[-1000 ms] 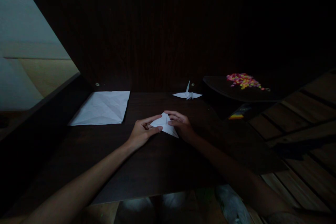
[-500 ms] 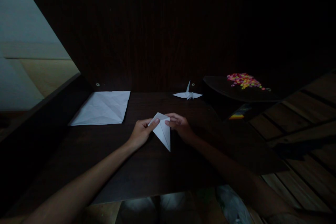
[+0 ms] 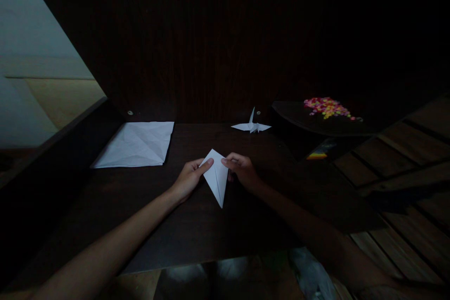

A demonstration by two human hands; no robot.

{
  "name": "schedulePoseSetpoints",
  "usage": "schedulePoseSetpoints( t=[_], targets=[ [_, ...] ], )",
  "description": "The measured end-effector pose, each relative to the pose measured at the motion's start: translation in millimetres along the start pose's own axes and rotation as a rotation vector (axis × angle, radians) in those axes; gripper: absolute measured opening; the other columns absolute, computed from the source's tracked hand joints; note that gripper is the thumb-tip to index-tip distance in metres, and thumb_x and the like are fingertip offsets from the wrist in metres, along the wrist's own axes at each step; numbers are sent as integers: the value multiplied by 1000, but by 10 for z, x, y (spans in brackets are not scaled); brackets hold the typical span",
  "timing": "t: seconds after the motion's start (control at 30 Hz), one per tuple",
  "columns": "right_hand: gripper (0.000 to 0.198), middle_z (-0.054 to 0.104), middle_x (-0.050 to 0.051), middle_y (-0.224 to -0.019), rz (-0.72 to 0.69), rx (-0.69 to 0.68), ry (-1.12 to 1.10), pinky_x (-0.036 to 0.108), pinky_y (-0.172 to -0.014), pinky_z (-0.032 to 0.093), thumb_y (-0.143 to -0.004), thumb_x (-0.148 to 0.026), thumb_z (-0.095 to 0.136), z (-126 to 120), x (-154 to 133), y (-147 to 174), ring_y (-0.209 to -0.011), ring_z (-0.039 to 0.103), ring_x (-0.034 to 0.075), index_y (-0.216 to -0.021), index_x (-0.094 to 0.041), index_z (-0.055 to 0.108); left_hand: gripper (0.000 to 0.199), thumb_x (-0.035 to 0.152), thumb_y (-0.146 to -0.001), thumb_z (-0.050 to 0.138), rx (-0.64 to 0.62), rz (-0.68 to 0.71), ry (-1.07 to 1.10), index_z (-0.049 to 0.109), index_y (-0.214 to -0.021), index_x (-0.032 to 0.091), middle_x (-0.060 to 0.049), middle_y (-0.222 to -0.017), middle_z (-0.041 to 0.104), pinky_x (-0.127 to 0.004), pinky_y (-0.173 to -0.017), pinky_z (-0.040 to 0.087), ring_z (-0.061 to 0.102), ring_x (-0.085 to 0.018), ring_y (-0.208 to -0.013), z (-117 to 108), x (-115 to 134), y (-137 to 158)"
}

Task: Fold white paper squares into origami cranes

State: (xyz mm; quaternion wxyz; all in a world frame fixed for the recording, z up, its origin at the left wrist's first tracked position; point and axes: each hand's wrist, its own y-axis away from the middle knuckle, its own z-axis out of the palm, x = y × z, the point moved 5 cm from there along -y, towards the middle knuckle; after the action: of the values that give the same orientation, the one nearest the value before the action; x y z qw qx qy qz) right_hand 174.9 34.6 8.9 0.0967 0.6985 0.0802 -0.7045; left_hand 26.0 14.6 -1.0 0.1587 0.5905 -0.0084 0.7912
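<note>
A piece of white folded paper (image 3: 217, 178), kite-shaped with its long point toward me, is held over the middle of the dark tabletop (image 3: 168, 234). My left hand (image 3: 191, 173) pinches its left corner, thumb on top and fingers beneath. On the other side, my right hand (image 3: 242, 168) grips the right corner, thumb on the upper face and the other fingers curled behind it, partly hidden. A crease line runs down the paper's front to the tip. Beyond my hands, a white origami crane (image 3: 251, 127) stands near the back panel, wings spread.
Creased white paper sheets (image 3: 137, 143) lie at the back left, beside a raised side board (image 3: 52, 140). At the right, a dark rounded shelf (image 3: 291, 115) bears a heap of small colourful pieces (image 3: 328, 108). A dark upright panel (image 3: 193, 47) closes off the back.
The folded paper's lower tip has swung slightly left, so it points more directly toward me. My right fingers have shifted behind its right edge. My left hand is nearly still.
</note>
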Motion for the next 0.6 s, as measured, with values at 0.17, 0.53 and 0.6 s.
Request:
schedulePoseSetpoints(
  t=[0.17,0.53,0.6],
  targets=[
    [29,53,-5,-46,30,3,-48,19,-36,33,-71,-44,66,-14,51,-20,-36,48,8,-63,-18,56,39,45,-71,74,-16,-36,84,73,-88,11,-8,-78,72,-30,-77,46,63,-18,-71,31,9,19],
    [29,54,-5,-48,5,38,-45,20,-37,33,-69,-43,68,-26,30,-11,-38,46,8,-63,-17,57,34,43,-71,75,-14,-27,104,72,-80,10,-8,-75,71,-26,-70,47,63,-16,-68,25,51,31],
    [29,54,-5,-48,-13,67,-24,20,-38,33,-69,-43,68,-43,17,-11,-38,46,8,-62,-17,57,34,43,-70,76,-8,-26,88,72,-79,10,-7,-74,71,-26,-68,47,62,-16,-67,20,46,26]
  ],
)
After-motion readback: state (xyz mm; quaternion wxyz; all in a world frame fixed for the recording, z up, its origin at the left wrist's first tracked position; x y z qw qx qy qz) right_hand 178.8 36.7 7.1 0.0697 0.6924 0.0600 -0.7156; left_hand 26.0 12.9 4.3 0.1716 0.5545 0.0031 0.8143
